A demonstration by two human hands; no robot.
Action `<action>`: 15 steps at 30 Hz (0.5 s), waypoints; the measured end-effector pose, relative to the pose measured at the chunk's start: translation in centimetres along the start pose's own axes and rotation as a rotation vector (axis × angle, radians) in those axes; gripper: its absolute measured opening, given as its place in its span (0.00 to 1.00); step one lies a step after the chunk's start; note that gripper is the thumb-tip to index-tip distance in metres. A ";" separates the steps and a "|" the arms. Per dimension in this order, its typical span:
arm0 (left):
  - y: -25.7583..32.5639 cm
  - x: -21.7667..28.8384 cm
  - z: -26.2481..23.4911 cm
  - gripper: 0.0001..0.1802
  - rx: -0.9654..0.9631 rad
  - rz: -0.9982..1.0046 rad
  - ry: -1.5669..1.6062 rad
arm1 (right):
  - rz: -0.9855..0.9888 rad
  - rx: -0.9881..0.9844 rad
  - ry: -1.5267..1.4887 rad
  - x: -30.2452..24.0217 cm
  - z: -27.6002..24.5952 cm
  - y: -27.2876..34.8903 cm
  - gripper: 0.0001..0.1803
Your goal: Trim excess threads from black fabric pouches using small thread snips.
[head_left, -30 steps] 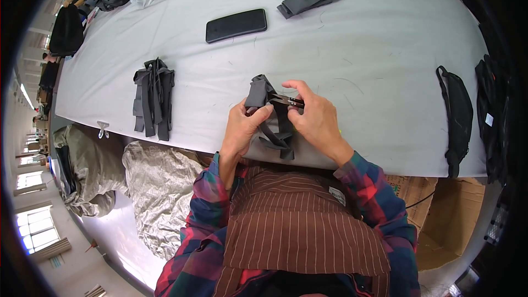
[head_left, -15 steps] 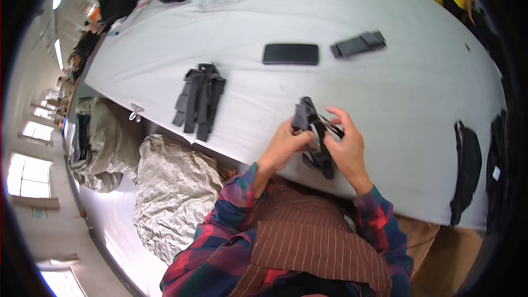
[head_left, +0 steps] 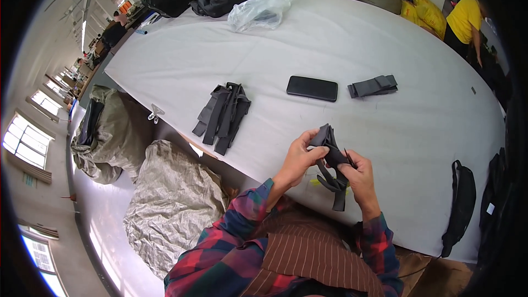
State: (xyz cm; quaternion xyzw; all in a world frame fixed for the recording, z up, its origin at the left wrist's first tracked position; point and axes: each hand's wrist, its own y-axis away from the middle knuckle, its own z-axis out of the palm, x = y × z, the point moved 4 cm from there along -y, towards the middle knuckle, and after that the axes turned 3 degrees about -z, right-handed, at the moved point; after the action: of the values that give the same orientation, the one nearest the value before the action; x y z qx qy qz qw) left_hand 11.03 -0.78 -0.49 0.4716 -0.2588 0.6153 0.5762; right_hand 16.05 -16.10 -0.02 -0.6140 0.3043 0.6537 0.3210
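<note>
Both hands work a dark strap piece (head_left: 330, 159) just above the near table edge. Left hand (head_left: 300, 159) pinches its upper fold w/ thumb and fingertips; right hand (head_left: 360, 176) has fingers curled shut round the lower part, loose ends hanging below. On the white table (head_left: 385, 33): pile of dark straps (head_left: 223, 115) to the left, black phone (head_left: 312, 88), folded grey strap (head_left: 374, 86) just beside it. Far end: clear plastic bag (head_left: 258, 11) w/ something dark inside, can't tell what. Black waist bag (head_left: 459, 203) lies at right edge, zipped, contents hidden. Grey sacks (head_left: 170, 203) on floor at left, stuffed, contents unseen
</note>
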 end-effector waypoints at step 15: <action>-0.1 0.9 -1.1 0.23 0.008 -0.149 0.012 | -0.309 0.050 0.459 -4.7 0.6 0.1 0.16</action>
State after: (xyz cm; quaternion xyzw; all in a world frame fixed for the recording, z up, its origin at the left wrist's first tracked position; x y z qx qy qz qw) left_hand 10.88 0.56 -0.21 0.4883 -0.2172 0.5742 0.6202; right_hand 15.74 -15.88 4.70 -0.7770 0.2882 0.4330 0.3546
